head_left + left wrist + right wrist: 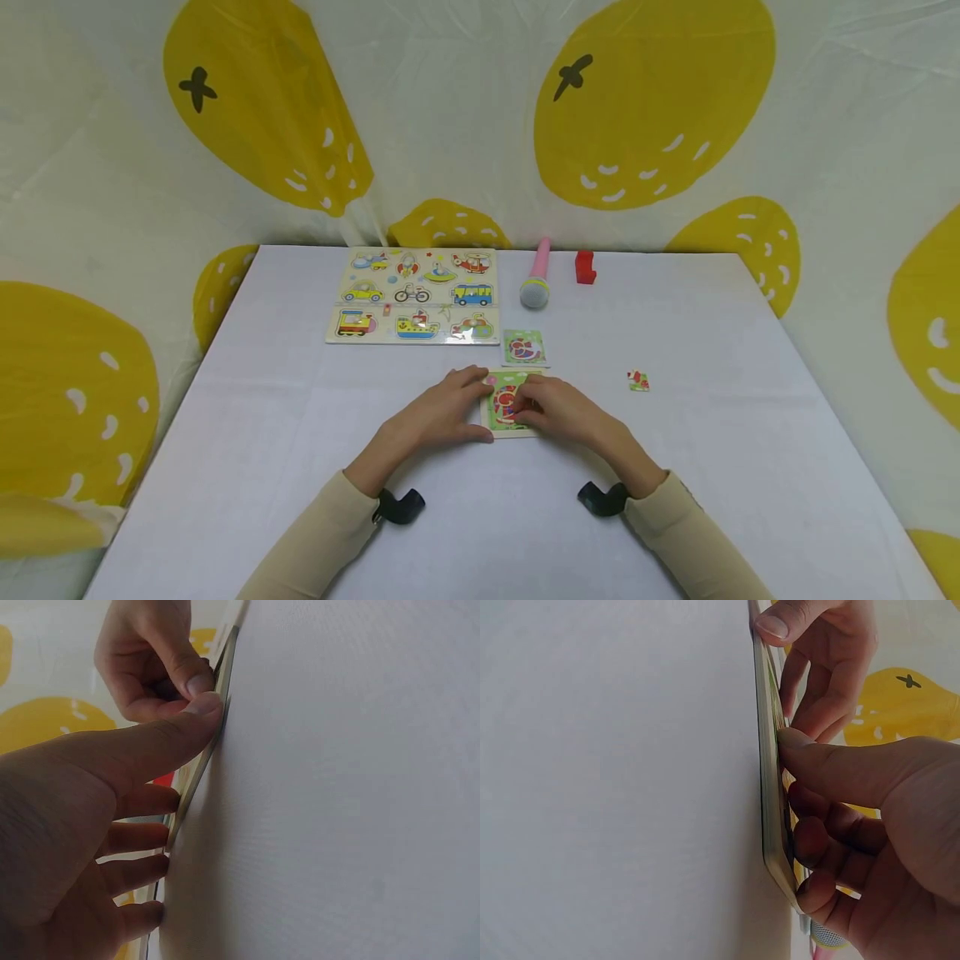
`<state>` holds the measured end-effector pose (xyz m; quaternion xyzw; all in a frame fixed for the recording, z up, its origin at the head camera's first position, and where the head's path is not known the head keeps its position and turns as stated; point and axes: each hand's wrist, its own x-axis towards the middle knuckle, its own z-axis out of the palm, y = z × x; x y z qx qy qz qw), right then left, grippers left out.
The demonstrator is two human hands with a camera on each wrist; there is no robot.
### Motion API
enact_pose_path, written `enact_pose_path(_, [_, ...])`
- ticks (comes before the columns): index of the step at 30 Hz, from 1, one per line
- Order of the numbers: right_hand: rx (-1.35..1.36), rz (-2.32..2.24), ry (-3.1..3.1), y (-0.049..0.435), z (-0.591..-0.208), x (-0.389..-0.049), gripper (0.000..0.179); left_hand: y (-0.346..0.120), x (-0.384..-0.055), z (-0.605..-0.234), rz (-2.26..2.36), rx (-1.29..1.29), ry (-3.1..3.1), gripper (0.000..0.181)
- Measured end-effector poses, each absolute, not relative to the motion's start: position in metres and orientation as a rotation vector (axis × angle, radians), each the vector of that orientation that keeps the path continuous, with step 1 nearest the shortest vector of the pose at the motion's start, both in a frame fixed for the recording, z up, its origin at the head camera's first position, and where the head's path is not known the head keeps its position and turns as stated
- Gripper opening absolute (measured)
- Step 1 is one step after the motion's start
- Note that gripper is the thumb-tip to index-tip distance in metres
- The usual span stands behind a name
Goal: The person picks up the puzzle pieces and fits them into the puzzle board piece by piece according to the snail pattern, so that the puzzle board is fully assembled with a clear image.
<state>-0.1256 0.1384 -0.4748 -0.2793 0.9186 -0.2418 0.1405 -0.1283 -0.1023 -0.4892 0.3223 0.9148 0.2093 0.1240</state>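
Observation:
A small puzzle board [512,432] with a red and green picture lies in front of me, a pale rim around it. My left hand [448,410] rests along its left side, the thumb laid over the near left corner and the fingers fairly straight and spread at the edge. Over the board's right half is my right hand [564,410], its fingers curled and its thumb tip at the picture's surface [773,690]. I cannot tell whether a piece sits between those fingertips. A loose square puzzle piece [638,381] lies to the right.
Just behind the board lies a small card [525,347] with a similar picture. Farther back are a larger vehicle puzzle [412,296], a pink toy microphone [537,275] and a red block-like object [585,267]. The white-covered table [247,400] ends at a fruit-patterned curtain [450,150].

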Motion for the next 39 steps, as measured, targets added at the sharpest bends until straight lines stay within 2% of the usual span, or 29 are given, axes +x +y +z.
enact_pose_path(17, [-0.776, -0.814, 2.695, 0.156, -0.462, -0.133, 0.012, -0.102, -0.129, -0.488, 0.611, 0.93, 2.658, 0.079])
enact_pose_path(39, [-0.523, -0.813, 2.905, 0.235, -0.457, -0.141, 0.027, -0.101, -0.127, -0.486, 0.614, 0.897, 2.644, 0.079])
